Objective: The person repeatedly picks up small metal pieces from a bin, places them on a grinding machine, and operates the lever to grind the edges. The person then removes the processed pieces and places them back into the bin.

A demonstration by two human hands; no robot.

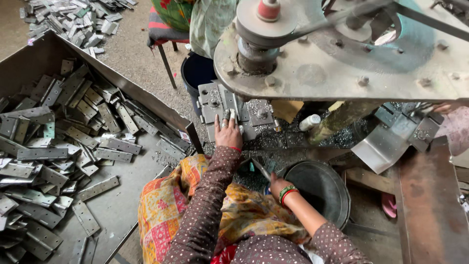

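Left hand (228, 133) fingers flat on press bed (254, 113), right hand (277, 185) gripping metal strip (261, 168); hinge tray (117, 210) alongside.

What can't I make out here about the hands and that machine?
- Head view: the left hand fingertips blur against the grey press bed; what they touch is unclear.
- The right hand is mostly folded from sight; only a metal strip shows.
- The big steel plate hides the tool underneath.

Two hands, one round metal pan (320, 188), one white bottle (309, 122), and one tray (122, 205) holding too many flat metal hinge plates (41, 154) to count.
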